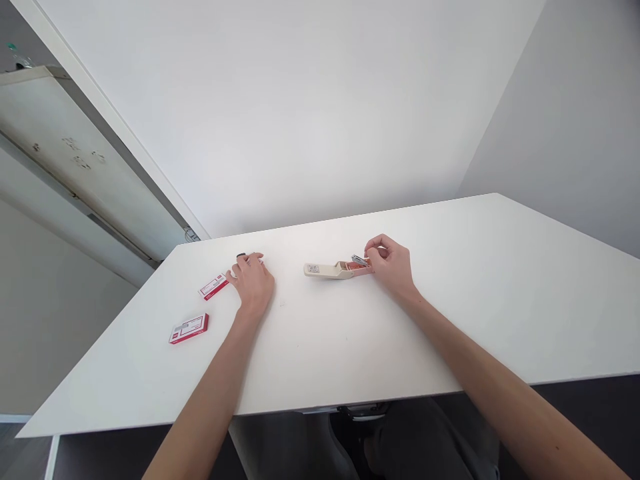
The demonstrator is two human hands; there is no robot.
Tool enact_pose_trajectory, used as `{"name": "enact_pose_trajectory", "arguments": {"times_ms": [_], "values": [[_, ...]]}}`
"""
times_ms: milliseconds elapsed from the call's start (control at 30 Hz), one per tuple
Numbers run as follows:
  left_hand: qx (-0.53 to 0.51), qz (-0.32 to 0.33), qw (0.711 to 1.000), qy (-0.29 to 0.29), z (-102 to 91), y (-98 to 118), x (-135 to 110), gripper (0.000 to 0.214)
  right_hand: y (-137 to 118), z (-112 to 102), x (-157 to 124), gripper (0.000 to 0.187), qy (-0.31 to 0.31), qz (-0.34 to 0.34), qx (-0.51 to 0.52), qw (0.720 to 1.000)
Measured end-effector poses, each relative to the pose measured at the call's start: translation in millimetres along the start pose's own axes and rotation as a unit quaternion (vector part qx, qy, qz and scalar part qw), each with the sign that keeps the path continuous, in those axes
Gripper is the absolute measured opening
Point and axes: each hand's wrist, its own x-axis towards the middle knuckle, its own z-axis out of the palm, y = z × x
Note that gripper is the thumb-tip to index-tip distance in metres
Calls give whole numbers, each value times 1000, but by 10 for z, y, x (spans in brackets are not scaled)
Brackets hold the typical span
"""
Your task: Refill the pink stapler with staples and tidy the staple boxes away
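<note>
An opened stapler (327, 270) lies on the white table, its cream top cover swung out flat to the left. Its pink base and metal staple track (359, 260) extend rightward. My right hand (393, 268) is closed in a pinch at the stapler's right end; the fingertips partly hide that end. Palm down on the left, my left hand (254, 283) has its fingers curled over a small dark item (241, 255) and something with a red edge, mostly covered. Beside its outer finger lies a red-and-white staple box (213, 287).
A second red-and-white box (189, 329) sits nearer the table's left front. The white table (320, 360) meets a white wall (320, 113) at the back. A panel with a bottle (20, 59) above it stands beyond the left edge. My legs are below the front edge.
</note>
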Motion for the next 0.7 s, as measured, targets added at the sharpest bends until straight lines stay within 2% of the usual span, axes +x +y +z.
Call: {"name": "enact_pose_trajectory", "arguments": {"times_ms": [133,200,333,600,700], "values": [[33,-31,998,37,8,-119,-30,31,16,-1,-6,5,2,-8,-8,1000],[32,-48,997,45,22,-153,-37,40,25,1,-6,5,4,-15,-11,1000],[28,-89,995,20,30,-156,-47,64,34,5,-1,5,5,-22,-25,999],[11,4,999,44,-63,-47,-64,58,31,6,0,4,0,-12,-26,1000],[15,-13,998,61,-68,-58,-53,60,27,3,-2,4,1,-17,-30,999]]}}
